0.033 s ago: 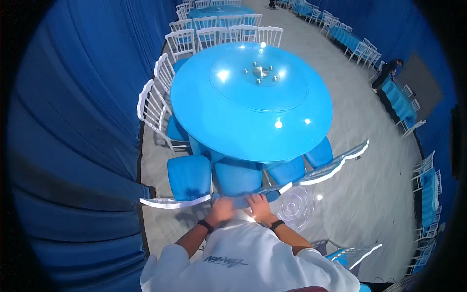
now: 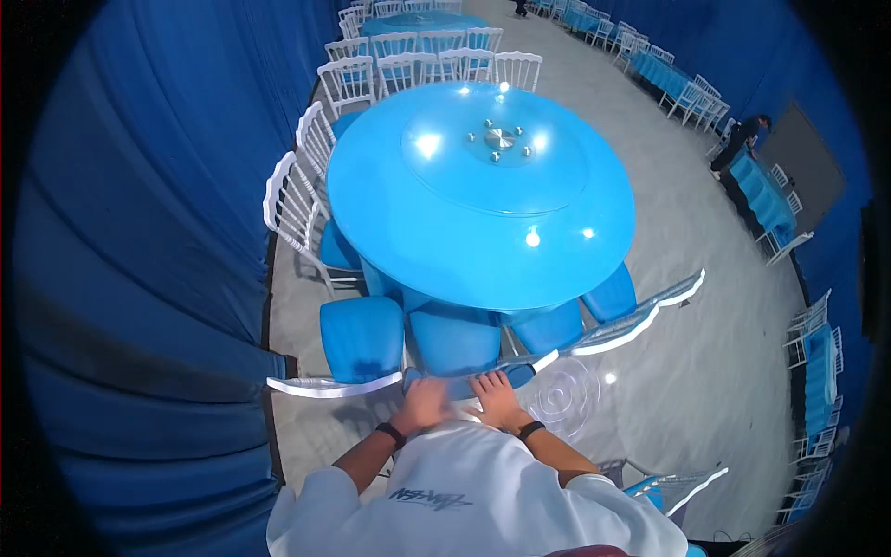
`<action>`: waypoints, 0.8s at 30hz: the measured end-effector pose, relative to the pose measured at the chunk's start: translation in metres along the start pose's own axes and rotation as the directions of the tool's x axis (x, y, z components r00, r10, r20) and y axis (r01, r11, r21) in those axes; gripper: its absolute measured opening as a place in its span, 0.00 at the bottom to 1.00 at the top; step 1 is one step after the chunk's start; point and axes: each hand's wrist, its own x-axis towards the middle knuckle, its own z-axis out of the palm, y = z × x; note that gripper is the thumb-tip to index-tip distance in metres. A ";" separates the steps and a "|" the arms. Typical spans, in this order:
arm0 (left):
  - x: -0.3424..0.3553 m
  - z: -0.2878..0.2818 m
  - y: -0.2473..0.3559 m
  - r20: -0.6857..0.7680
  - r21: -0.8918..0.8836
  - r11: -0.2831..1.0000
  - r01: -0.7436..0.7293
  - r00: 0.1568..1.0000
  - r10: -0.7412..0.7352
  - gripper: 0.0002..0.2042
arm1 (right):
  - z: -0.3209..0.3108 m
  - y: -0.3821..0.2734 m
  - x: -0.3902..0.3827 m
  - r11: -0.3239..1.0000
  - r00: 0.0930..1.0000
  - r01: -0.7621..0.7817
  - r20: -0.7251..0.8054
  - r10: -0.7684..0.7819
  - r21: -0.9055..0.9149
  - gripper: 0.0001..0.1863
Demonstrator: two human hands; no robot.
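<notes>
My left hand [image 2: 427, 401], blurred, and my right hand [image 2: 494, 397] rest side by side with fingers bent over the shaded top of a chair back [image 2: 524, 371] in front of me. Just beyond them is a blue seat cushion [image 2: 455, 339], flanked by other cushioned seats [image 2: 362, 334]. White chair backs [image 2: 640, 320] run to either side. The seats tuck against a large round blue table [image 2: 478, 260] with a round turntable [image 2: 492, 186] on it, which carries a metal centerpiece [image 2: 499, 138].
Blue drapes [image 2: 139, 232] line the left. White chairs [image 2: 297, 209] ring the table. More tables [image 2: 413, 20] stand behind and along the right wall [image 2: 817, 371]. A person in dark clothes [image 2: 742, 139] bends over a draped table at the far right, across the grey floor [image 2: 696, 390].
</notes>
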 end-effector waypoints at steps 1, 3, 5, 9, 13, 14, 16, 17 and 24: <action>-0.002 0.000 0.000 -0.057 0.036 0.999 -0.037 0.998 0.039 0.36 | -0.003 0.007 0.002 1.000 1.000 0.008 -0.003 -0.008 -0.003 0.36; 0.000 0.002 0.001 -0.112 0.075 0.994 -0.073 0.990 0.082 0.35 | -0.005 0.019 0.006 0.998 0.997 0.029 0.067 -0.032 0.052 0.32; 0.010 0.015 0.000 -0.122 0.139 0.990 -0.024 0.992 0.041 0.32 | 0.016 0.040 0.015 0.998 0.997 0.030 0.076 -0.034 0.048 0.28; 0.039 0.013 0.007 0.034 -0.008 0.992 0.125 0.992 -0.125 0.24 | 0.016 0.064 0.025 0.989 0.995 0.066 0.068 -0.075 0.132 0.23; 0.048 -0.002 0.012 0.116 -0.071 0.996 0.048 0.992 -0.040 0.17 | 0.013 0.073 0.029 0.977 0.978 0.103 0.161 -0.134 0.188 0.24; 0.054 0.024 -0.001 0.168 -0.023 0.997 0.080 0.983 -0.075 0.19 | 0.013 0.076 0.029 0.967 0.970 0.152 0.155 -0.185 0.206 0.24; 0.058 0.020 0.000 0.134 -0.049 0.999 -0.006 0.991 0.013 0.20 | 0.017 0.080 0.029 0.969 0.969 0.151 0.164 -0.184 0.196 0.24; 0.065 0.025 0.003 0.142 -0.051 0.999 -0.013 0.990 0.020 0.20 | 0.018 0.083 0.026 0.972 0.973 0.135 0.163 -0.166 0.190 0.25; 0.082 0.051 0.007 0.224 0.022 0.999 0.024 0.974 -0.028 0.18 | 0.026 0.085 0.023 0.972 0.983 0.127 0.106 -0.150 0.197 0.29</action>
